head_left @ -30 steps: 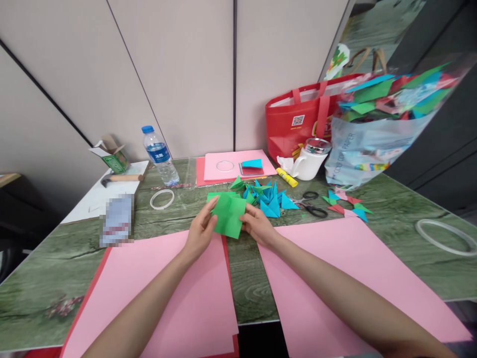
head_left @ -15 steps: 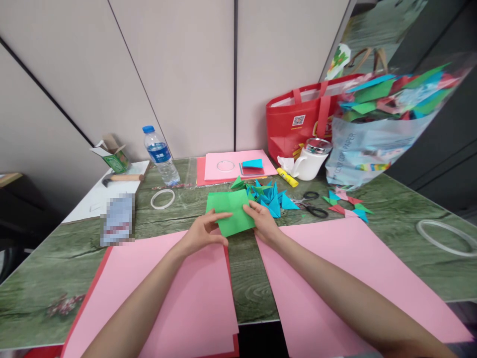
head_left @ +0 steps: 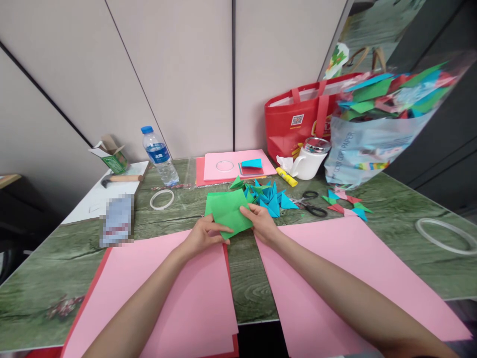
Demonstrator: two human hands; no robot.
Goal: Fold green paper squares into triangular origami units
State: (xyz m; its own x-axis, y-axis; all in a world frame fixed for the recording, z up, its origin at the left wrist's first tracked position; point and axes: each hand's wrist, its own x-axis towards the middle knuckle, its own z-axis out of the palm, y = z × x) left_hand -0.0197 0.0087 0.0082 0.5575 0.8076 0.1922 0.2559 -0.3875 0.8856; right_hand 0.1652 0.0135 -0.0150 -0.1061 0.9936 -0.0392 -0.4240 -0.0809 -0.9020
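Note:
A square sheet of green paper [head_left: 231, 211], with faint creases, is held up between my two hands. My left hand [head_left: 204, 233] pinches its lower left corner between thumb and fingers. The thumb of my right hand [head_left: 263, 222] presses on the right edge from the front, its other fingers partly hidden behind. More green paper [head_left: 210, 201] shows just behind the sheet on the left. Folded blue and green paper pieces [head_left: 274, 199] lie in a heap beyond my right hand. Pink sheets [head_left: 179, 293] lie under my left forearm, and another pink sheet [head_left: 335, 258] under my right.
Scissors [head_left: 311, 203], a yellow glue stick [head_left: 286, 177] and a folded-paper ring [head_left: 345, 204] lie right of the heap. Behind stand a white mug [head_left: 310, 161], a red bag [head_left: 283, 127] and a plastic bag of paper pieces [head_left: 368, 149]. A water bottle [head_left: 160, 156] and hammer [head_left: 122, 179] are at left.
My left thumb and fingers have closed on the lower left corner of the green paper; before, they were spread apart. The sheet has turned slightly. My right hand keeps its hold.

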